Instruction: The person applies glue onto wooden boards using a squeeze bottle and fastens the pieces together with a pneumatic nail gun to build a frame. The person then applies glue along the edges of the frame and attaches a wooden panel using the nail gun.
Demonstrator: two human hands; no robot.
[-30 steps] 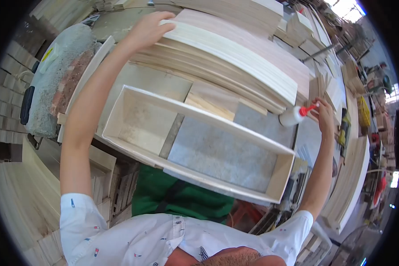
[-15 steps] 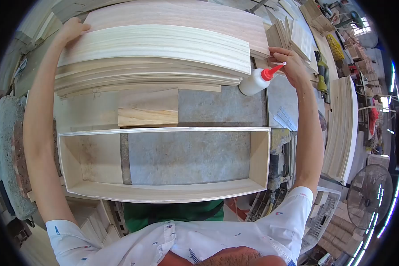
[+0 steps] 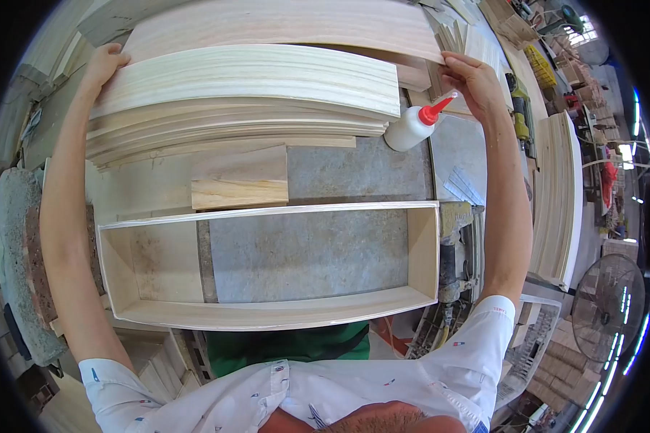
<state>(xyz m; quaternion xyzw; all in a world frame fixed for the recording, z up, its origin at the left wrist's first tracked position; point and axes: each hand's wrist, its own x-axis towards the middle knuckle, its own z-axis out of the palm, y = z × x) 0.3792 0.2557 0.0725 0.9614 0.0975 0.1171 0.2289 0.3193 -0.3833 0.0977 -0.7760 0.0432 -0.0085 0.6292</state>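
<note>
A long pinkish wooden board (image 3: 282,25) spans the far side of the bench, its right end raised slightly off the wood below. My right hand (image 3: 477,81) pinches that board's right corner. At the opposite end, my left hand (image 3: 107,71) has its fingers closed on the board's left edge, near the pale board (image 3: 245,76) that tops a stack. A white glue bottle (image 3: 410,130) with a red nozzle stands below my right hand. Nearest my body lies an open rectangular wooden frame (image 3: 267,315), with white glue along its upper edges.
A wooden block (image 3: 240,177) sits between the board stack and the frame. Nail guns (image 3: 456,224) lie right of the frame and by the far right edge. More boards (image 3: 556,202) are stacked at right, near a fan (image 3: 607,307). A rough stone-like block (image 3: 23,267) is at left.
The pinkish board's right end has lifted and shifted away from me, with a gap opening over the wood beneath. My right hand has risen with it; my left hand stays at the left end.
</note>
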